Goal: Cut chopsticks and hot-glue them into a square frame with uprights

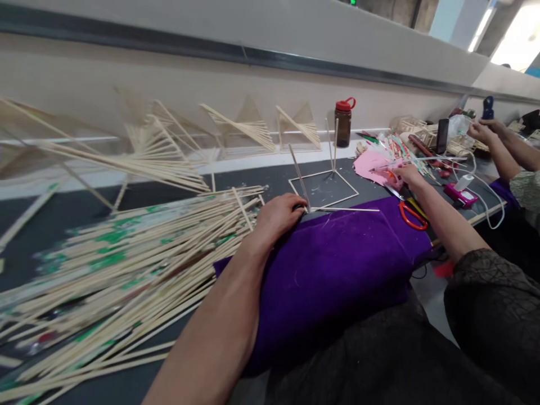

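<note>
My left hand (pixel 280 216) is closed, its fingertips pinching the foot of a thin wooden stick (pixel 298 175) at the near corner of a square stick frame (pixel 346 182). The stick leans up from that corner; more sticks stand at the frame's far corner. Another stick (pixel 350 210) lies along the near side, over the purple cloth (pixel 337 270). My right hand (pixel 411 175) reaches to the pink sheet (pixel 369 164), fingers drawn together near something orange. What it grips is too small to make out. Scissors with red-orange handles (pixel 412 217) lie below my right wrist.
Many loose wooden sticks (pixel 139 264) cover the left of the table. Finished stick models (pixel 244 129) stand along the wall. A brown bottle with a red lid (pixel 343 124) stands at the back. At right are a magenta device (pixel 459 196), a white cable and another person's hands (pixel 485 134).
</note>
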Demonstrator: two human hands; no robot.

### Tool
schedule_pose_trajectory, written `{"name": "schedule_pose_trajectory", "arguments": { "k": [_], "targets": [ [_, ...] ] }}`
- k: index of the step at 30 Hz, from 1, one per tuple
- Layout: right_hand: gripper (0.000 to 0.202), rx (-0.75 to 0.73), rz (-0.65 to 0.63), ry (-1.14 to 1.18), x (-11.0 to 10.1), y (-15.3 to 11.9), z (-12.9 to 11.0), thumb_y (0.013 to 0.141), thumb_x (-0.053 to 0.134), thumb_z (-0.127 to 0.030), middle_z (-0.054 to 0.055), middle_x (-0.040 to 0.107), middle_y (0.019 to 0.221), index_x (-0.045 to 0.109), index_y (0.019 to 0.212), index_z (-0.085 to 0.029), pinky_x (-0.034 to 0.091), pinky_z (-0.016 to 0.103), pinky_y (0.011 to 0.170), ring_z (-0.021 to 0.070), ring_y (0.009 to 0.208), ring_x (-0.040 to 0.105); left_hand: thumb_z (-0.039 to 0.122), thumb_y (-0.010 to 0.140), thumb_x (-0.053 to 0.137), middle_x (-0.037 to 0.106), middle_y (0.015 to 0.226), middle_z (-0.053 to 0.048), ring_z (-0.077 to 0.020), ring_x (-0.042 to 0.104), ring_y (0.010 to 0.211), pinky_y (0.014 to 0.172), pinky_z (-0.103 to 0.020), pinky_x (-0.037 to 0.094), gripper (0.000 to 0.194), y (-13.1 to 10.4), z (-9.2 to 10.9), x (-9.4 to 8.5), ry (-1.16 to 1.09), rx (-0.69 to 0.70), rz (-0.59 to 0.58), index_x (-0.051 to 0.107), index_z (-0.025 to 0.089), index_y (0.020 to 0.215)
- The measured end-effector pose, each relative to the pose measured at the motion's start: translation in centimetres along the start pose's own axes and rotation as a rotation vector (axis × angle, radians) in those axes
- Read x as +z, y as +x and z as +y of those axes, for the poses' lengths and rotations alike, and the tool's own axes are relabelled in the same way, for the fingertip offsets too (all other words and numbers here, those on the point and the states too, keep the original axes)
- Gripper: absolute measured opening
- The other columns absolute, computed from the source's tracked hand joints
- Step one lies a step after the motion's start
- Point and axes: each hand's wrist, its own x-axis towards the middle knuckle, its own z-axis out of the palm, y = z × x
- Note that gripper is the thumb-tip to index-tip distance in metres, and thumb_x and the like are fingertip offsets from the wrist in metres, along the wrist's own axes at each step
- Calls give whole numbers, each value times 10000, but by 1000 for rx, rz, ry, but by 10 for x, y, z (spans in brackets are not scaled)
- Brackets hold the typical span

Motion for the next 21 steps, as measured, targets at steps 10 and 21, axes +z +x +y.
{"name": "schedule_pose_trajectory", "arguments": {
  "k": [10, 21],
  "targets": [
    [287, -633, -131, -652, 20, -82, -51, 914, 560, -300, 120, 734, 1123, 763, 1080, -183, 480, 326, 837, 236, 988, 672, 223, 898, 519, 707, 1280, -63, -226, 643, 1162, 972, -324, 484, 327, -2, 5, 1, -5, -26, 16, 760, 236, 1119],
    [252, -883, -611, -555, 103, -97, -87, 831, 610, -146, 20, 741, 962, 809, 933, -260, 416, 272, 718, 173, 859, 651, 225, 886, 569, 719, 1246, -46, -236, 646, 1134, 948, -341, 490, 292, -4, 8, -1, -46, -46, 37, 770, 253, 1096]
  ]
}}
